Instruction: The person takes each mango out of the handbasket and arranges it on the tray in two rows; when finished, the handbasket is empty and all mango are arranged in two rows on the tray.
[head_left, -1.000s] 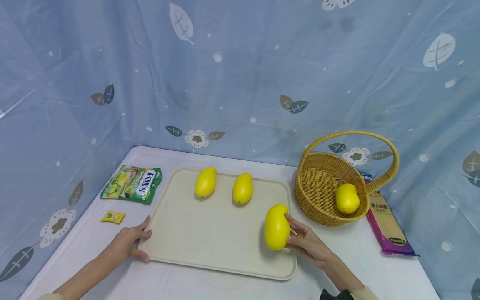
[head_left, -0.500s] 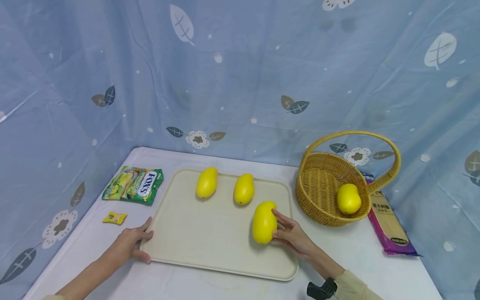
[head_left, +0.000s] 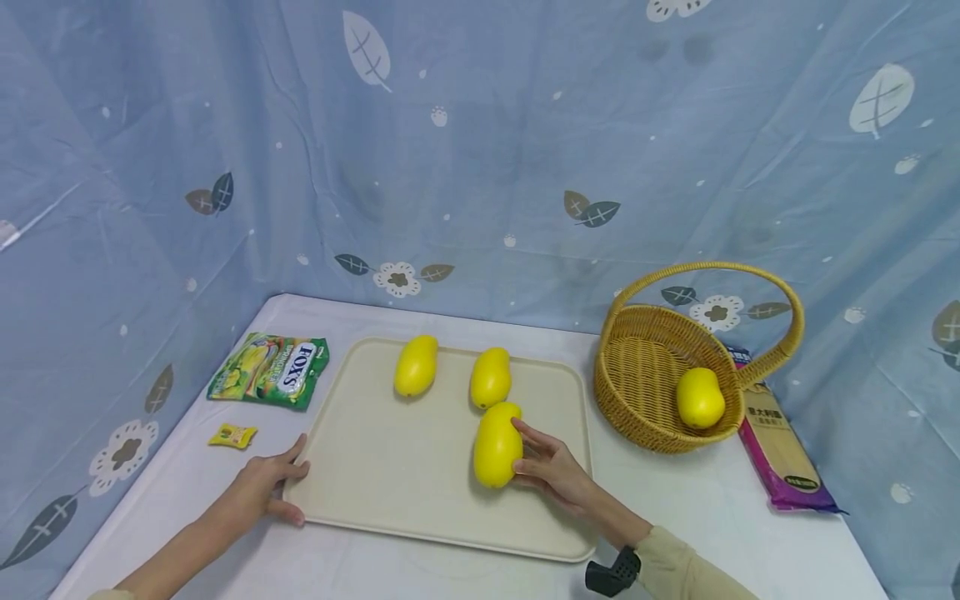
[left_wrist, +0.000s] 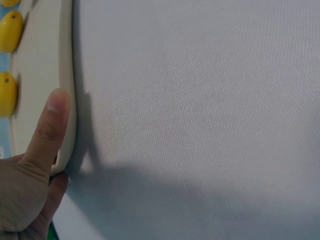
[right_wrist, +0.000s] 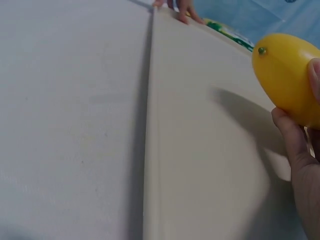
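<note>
My right hand (head_left: 551, 468) holds a yellow mango (head_left: 497, 446) by its right side, thumb and fingers on it. In the right wrist view this mango (right_wrist: 285, 75) shows a small green stem end, and its shadow falls on the tray apart from it. Two more mangoes, a left one (head_left: 416, 367) and a middle one (head_left: 491, 379), lie along the far side of the beige tray (head_left: 390, 475). At the tray's near left corner my left hand (head_left: 258, 492) grips the rim. Its thumb (left_wrist: 50, 125) lies along the front edge, with a finger round the corner.
A wicker basket (head_left: 622, 408) with a tall handle stands right of the tray, one mango (head_left: 700, 398) inside. Behind it lies a purple and tan packet (head_left: 780, 442). To the left are a green Fox's candy bag (head_left: 270, 369) and a small yellow wrapped candy (head_left: 233, 435).
My right hand has carried the mango leftward over the tray, from near its right edge to just in front of the middle mango. The left hand stays at the tray's corner.
</note>
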